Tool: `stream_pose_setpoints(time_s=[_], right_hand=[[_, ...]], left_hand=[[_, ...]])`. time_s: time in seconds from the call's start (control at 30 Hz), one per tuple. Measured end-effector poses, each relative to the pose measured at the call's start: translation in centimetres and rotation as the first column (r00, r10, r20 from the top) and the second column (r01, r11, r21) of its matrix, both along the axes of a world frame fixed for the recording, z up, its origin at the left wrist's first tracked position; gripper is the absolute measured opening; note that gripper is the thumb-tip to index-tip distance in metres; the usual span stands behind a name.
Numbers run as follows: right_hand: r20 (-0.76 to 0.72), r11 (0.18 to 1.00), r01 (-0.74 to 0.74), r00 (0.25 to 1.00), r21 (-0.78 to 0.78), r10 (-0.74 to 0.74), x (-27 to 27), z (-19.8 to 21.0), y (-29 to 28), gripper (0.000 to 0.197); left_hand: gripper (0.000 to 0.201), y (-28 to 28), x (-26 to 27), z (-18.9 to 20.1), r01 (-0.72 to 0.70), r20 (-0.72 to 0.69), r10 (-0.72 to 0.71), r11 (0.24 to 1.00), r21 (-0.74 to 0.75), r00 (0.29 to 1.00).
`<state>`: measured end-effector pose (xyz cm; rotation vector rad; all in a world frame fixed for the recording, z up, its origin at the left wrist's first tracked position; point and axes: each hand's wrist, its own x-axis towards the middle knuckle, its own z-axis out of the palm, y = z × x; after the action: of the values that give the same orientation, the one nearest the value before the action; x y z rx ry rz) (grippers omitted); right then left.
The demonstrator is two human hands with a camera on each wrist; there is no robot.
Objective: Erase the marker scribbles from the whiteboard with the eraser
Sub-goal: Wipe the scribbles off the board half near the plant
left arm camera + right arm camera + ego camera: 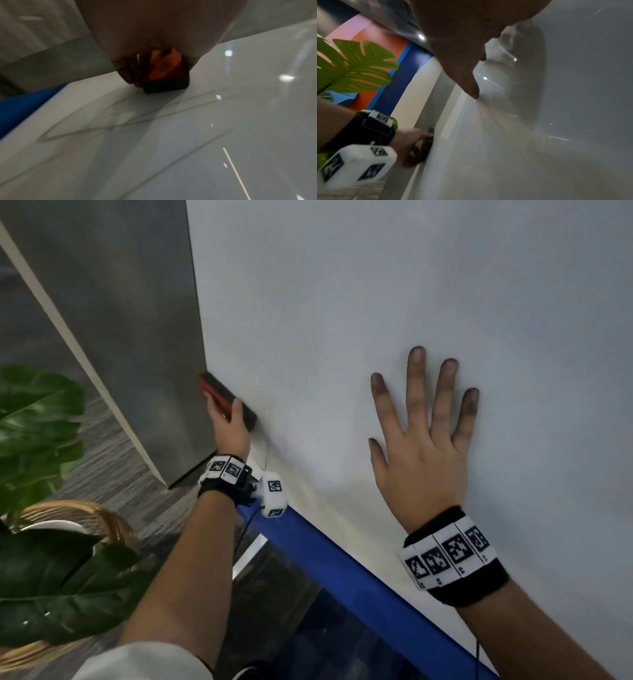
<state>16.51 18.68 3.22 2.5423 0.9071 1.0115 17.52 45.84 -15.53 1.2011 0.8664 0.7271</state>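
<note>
The whiteboard (376, 302) fills the right of the head view. My left hand (228, 426) grips a red-backed eraser (222, 397) with a dark felt face, pressed against the board near its left edge. In the left wrist view the eraser (165, 79) sits felt-down on the whiteboard (223, 135), and faint grey marker scribbles (111, 125) cross the surface below it. My right hand (423, 436) lies flat on the board with fingers spread and darkened tips. The right wrist view shows my right hand (467, 70) on the whiteboard (573, 94), with the left hand (409, 143) and eraser (426, 147) lower left.
A blue strip (342, 573) runs along the board's lower edge. A grey wall panel (113, 313) stands left of the board. A large-leafed green plant (37, 419) in a wicker basket (85, 515) sits on the floor at the left.
</note>
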Motion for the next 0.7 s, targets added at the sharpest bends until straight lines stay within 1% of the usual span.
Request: stream_pose_setpoints(time_s=[0.1, 0.17, 0.23, 0.27, 0.33, 0.37, 0.43, 0.5, 0.57, 0.67, 0.7], right_hand=[[0.017, 1.000, -0.007, 1.000, -0.014, 0.008, 0.0, -0.6, -0.1, 0.083], [0.026, 1.000, -0.015, 1.000, -0.020, 0.016, 0.0, -1.0, -0.1, 0.079], [0.035, 1.000, -0.023, 0.999, -0.018, 0.024, 0.1, -1.4, -0.1, 0.078], [0.038, 1.000, -0.026, 0.999, -0.013, 0.027, 0.1, -1.5, -0.1, 0.078], [0.043, 0.999, -0.031, 0.999, -0.018, 0.032, 0.2, -1.7, -0.2, 0.078], [0.047, 0.999, -0.033, 0.998, -0.027, 0.034, 0.3, -1.7, -0.2, 0.077], [0.052, 0.998, -0.035, 0.998, -0.044, 0.038, 0.4, -1.8, -0.4, 0.076], [0.050, 0.999, -0.037, 0.998, -0.038, 0.039, 0.3, -1.9, -0.4, 0.078], [0.038, 0.999, -0.038, 0.999, -0.022, 0.039, 0.2, -1.9, -0.3, 0.080], [0.011, 0.999, -0.041, 0.999, -0.018, 0.041, 0.0, -2.0, -0.1, 0.082], [0.004, 0.999, -0.041, 0.999, -0.016, 0.041, -0.1, -2.1, 0.0, 0.082]], left_hand=[[0.068, -3.4, -0.9, -7.3, 0.033, -0.111, -0.056, 0.979, -0.202, 0.992], [0.061, -6.9, -2.0, -11.5, 0.094, -0.156, -0.147, 0.948, -0.304, 0.977], [0.060, -11.0, -2.8, -13.6, 0.148, -0.202, -0.254, 0.891, -0.429, 0.946], [0.060, -12.7, -3.0, -14.0, 0.134, -0.218, -0.274, 0.856, -0.500, 0.937], [0.062, -14.5, -2.8, -13.8, 0.092, -0.226, -0.271, 0.806, -0.584, 0.936], [0.065, -14.4, -2.3, -14.0, 0.084, -0.240, -0.278, 0.797, -0.598, 0.930], [0.070, -13.3, -1.6, -13.0, 0.075, -0.258, -0.284, 0.792, -0.606, 0.923], [0.071, -11.4, -1.0, -11.1, 0.048, -0.281, -0.239, 0.834, -0.550, 0.929], [0.073, -9.4, -0.8, -8.2, 0.040, -0.285, -0.186, 0.891, -0.452, 0.940], [0.074, -6.3, -0.3, -3.9, 0.037, -0.304, -0.143, 0.943, -0.330, 0.942], [0.073, -5.5, -0.5, -2.0, 0.033, -0.299, -0.123, 0.957, -0.289, 0.946]])
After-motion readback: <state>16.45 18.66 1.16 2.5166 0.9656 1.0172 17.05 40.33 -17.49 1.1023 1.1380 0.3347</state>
